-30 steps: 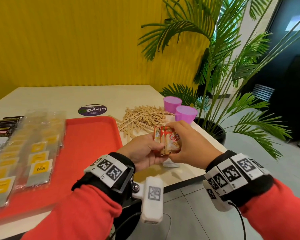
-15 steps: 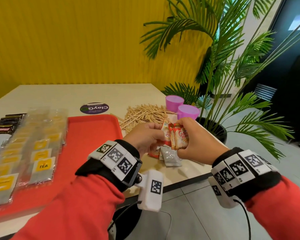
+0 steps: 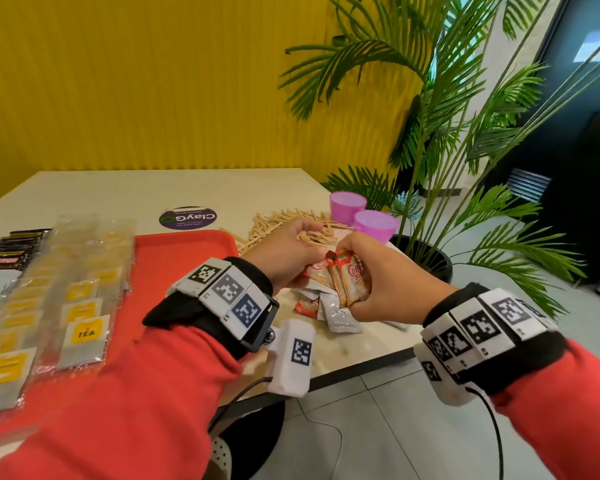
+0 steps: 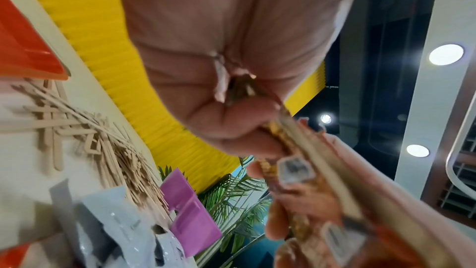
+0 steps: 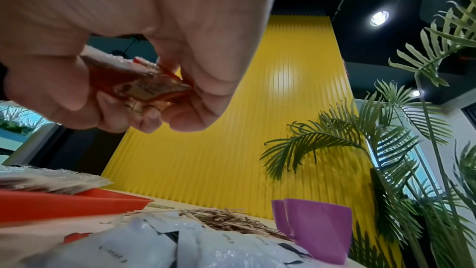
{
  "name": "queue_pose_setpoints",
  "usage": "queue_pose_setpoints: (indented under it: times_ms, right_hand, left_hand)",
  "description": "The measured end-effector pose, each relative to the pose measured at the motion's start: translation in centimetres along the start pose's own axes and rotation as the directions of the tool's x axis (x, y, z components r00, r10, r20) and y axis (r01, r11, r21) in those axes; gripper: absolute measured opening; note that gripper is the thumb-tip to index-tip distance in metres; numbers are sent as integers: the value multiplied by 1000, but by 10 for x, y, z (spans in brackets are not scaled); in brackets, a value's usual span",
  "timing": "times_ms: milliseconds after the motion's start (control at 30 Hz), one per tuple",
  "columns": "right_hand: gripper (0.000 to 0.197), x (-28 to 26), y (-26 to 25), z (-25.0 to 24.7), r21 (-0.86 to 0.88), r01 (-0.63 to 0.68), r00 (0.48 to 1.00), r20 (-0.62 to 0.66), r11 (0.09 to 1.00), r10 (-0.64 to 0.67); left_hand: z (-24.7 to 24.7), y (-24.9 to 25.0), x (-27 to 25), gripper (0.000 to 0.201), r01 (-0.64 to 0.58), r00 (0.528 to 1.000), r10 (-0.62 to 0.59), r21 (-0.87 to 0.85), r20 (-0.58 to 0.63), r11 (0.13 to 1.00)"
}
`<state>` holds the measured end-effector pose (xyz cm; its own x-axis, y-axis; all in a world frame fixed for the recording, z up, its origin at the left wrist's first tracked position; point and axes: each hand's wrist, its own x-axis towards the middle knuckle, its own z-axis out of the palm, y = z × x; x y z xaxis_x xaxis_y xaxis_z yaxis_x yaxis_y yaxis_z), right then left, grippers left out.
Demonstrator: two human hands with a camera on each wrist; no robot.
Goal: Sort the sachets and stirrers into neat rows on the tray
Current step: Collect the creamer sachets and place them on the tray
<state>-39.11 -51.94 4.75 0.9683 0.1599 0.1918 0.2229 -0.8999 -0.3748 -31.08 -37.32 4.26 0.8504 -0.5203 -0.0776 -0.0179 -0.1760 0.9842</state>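
My right hand [image 3: 361,271] grips an upright bundle of orange-and-white creamer sachets [image 3: 347,285] just above the table's right edge; the right wrist view shows the bundle [image 5: 139,85] between thumb and curled fingers. Beside it, my left hand [image 3: 302,265] pinches a creamer sachet [image 3: 314,273] against the bundle; its thumb and finger close on the sachet edges [image 4: 296,150] in the left wrist view. Loose silver and red sachets [image 3: 336,313] lie beneath. A pile of wooden stirrers [image 3: 281,223] lies behind the hands. The red tray [image 3: 174,271] on the left holds rows of tea bags [image 3: 84,327].
Two purple cups [image 3: 374,225] stand at the table's right edge beyond the hands, with a potted palm [image 3: 426,258] on the floor behind them. Dark sachets [image 3: 11,251] lie at the tray's far left. A round purple sticker [image 3: 187,218] sits on the table [image 3: 222,192].
Both hands have moved forward and lower, over the loose sachets. The left hand has shifted ahead of the bundle, which the right hand still holds.
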Motion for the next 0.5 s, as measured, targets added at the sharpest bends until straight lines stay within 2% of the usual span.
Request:
queue_pose_setpoints:
  times_ms: [100,200,267,333,433,500]
  right_hand:
    - [68,-1,0,-2,-16,2,1000,15,1000,-2]
    - [76,0,-2,-2,-8,25,1000,16,1000,-25]
    - [76,1,-3,0,23,30,999,11,999,-30]
    - [71,3,-5,3,41,29,1000,-1,999,-29]
    - [60,7,-4,6,75,8,999,-42,997,-5]
    - [56,10,-3,9,94,-2,998,-62,996,8]
  left_hand:
    - [-5,-2,1,39,-18,1000,18,63,8,998]
    - [-6,0,3,54,6,999,-10,70,53,997]
    - [-3,0,5,60,43,998,-41,-47,52,998]
    - [1,1,5,54,98,995,-91,-257,42,961]
    - [1,0,0,35,203,979,-164,-509,121,836]
    - [-1,-2,-5,33,227,971,-123,-618,207,753]
